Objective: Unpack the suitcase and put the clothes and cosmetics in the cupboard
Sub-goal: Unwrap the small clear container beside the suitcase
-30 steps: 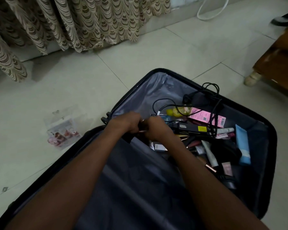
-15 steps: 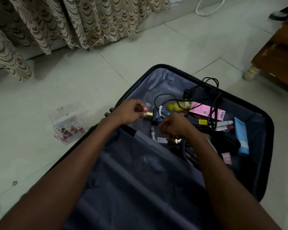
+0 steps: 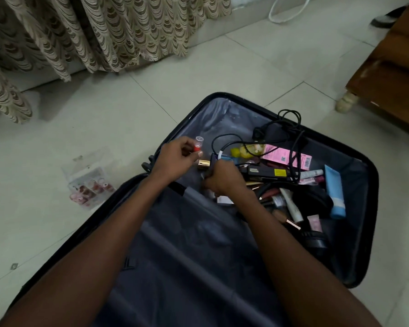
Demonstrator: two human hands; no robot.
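Observation:
An open black suitcase [image 3: 371, 208] lies on the tiled floor, its grey lining bare at the near end. Its far half holds several cosmetics: a blue tube [image 3: 335, 192], a pink box [image 3: 286, 156], a yellow item [image 3: 242, 152], lip glosses and tangled black cables [image 3: 291, 123]. My left hand [image 3: 177, 159] holds a small lipstick with a red band and clear cap [image 3: 198, 143], plus a gold tube [image 3: 203, 164]. My right hand [image 3: 222, 179] grips a dark item [image 3: 212, 161] at the pile's left edge; what it is cannot be told.
A clear plastic organiser [image 3: 89, 180] with small pink and red bottles sits on the floor left of the suitcase. Patterned curtains [image 3: 104, 31] hang at the back. A wooden furniture piece [image 3: 387, 74] stands at the right; a white cable [image 3: 291, 10] lies beyond.
My hands, joined a second ago, have parted: the left lifted away with the lipsticks, the right reached back into the pile and took hold of a dark item.

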